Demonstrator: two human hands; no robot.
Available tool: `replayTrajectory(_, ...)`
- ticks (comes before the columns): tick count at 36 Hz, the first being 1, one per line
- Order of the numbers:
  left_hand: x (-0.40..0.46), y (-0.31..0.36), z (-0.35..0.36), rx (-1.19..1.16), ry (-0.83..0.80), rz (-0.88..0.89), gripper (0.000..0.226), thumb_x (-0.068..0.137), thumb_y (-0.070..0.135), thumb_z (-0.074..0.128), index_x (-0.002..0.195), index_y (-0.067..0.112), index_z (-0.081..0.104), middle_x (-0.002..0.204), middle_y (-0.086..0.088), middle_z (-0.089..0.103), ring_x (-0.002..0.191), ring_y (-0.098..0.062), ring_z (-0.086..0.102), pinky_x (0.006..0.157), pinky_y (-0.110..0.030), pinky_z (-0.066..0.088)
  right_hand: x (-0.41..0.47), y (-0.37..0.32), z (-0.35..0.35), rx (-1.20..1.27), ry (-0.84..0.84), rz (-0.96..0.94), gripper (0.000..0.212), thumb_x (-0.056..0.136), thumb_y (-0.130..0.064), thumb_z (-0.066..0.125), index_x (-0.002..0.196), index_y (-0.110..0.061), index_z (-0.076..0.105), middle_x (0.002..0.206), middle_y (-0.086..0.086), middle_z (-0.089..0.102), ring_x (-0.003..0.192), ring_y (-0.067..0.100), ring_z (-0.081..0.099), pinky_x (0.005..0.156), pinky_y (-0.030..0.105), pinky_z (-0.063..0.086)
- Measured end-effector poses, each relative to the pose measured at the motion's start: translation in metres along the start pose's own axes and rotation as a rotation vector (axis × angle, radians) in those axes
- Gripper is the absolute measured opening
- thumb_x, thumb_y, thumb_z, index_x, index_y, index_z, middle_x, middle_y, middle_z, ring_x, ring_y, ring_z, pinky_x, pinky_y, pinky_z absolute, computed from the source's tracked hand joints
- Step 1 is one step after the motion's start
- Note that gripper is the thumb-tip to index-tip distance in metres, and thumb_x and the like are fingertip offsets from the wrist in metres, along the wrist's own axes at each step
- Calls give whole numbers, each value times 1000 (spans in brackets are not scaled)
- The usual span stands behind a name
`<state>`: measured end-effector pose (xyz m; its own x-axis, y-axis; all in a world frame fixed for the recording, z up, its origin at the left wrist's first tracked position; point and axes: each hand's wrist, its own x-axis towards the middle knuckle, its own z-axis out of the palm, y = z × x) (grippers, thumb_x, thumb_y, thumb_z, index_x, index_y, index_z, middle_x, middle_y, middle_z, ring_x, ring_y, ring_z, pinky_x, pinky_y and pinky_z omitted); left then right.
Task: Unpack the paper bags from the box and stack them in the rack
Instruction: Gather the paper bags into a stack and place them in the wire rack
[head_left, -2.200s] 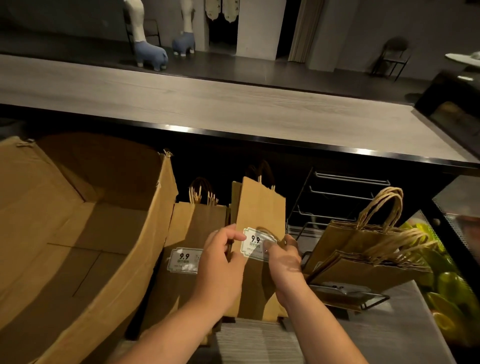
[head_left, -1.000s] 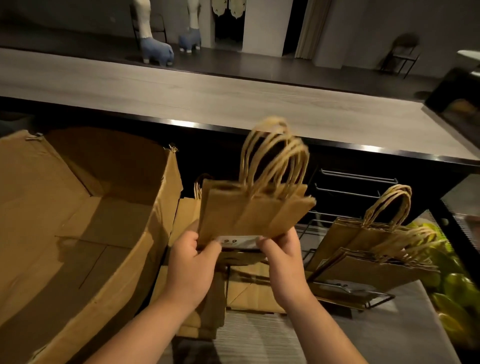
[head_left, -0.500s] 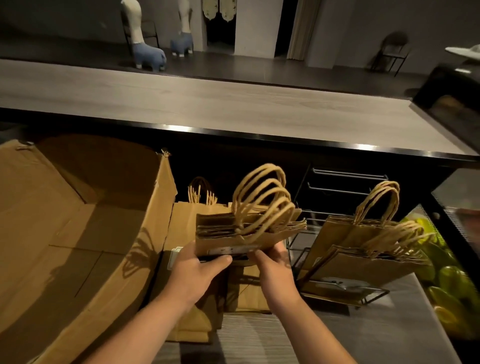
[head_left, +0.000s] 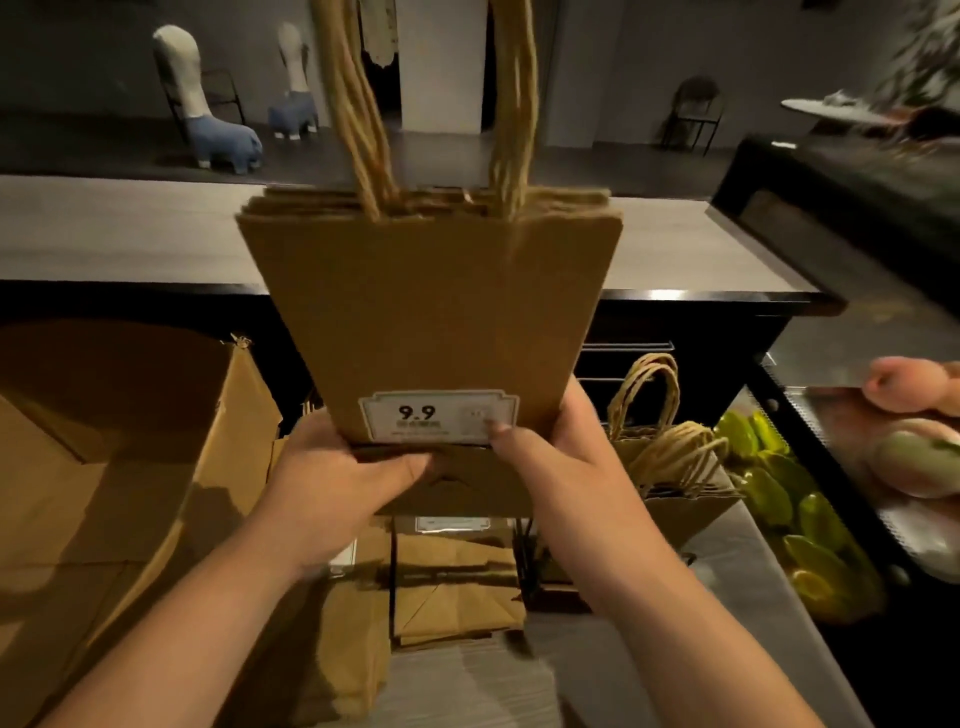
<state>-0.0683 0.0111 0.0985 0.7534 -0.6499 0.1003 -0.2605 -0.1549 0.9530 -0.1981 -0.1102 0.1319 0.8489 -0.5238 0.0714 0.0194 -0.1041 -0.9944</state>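
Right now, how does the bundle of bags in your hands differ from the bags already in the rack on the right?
The held bundle stands upright, handles pointing up; the rack bags lean over, handles tilted. The bundle is gripped at its bottom by the left hand and right hand; the rack bags rest untouched. A 9.9 label shows on the bundle; none is visible on the rack bags. Both are brown paper with twisted handles.

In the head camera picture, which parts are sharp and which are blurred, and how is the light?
Head view: the light is dim and warm; the bundle of paper bags with its 9.9 label is fairly sharp; its handles and the right edge around the display case show motion blur; the counter edge bows from wide-angle distortion; the cardboard box lies in shadow.
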Motion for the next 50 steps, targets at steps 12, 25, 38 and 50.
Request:
replayTrajectory(12, 63, 35, 32, -81, 166, 144, 34, 75, 19, 81, 106, 24, 69, 101, 8, 71, 103, -13, 66, 93, -37, 53, 19, -53, -105, -465, 313, -109, 21, 95, -34, 56, 116, -33, 53, 108, -14, 61, 100, 3, 61, 86, 30, 53)
replayTrajectory(25, 72, -2, 112, -89, -9, 51, 40, 79, 15, 78, 103, 38, 55, 98, 23, 60, 90, 11, 55, 77, -6, 40, 17, 49, -138, -442, 244, 179, 24, 101, -38, 42, 99, -24, 62, 97, 0, 66, 91, 16, 62, 79, 33, 51)
replayTrajectory(38, 51, -21, 147, -303, -285, -235, 22, 90, 5, 62, 111, 8, 60, 94, -7, 74, 89, -17, 72, 75, -29, 58, 13, 88, -143, -59, 470, 195, 20, 100, -27, 46, 103, -15, 63, 97, 6, 68, 86, 20, 67, 61, 25, 50)
replayTrajectory(50, 28, -22, 157, -384, -330, -251, 27, 100, 4, 39, 96, 6, 66, 66, 3, 73, 62, -5, 69, 52, -14, 51, -3, 101, -158, 82, 256, 177, 26, 90, -20, 48, 104, 0, 59, 99, 16, 67, 91, 25, 62, 86, 45, 44)
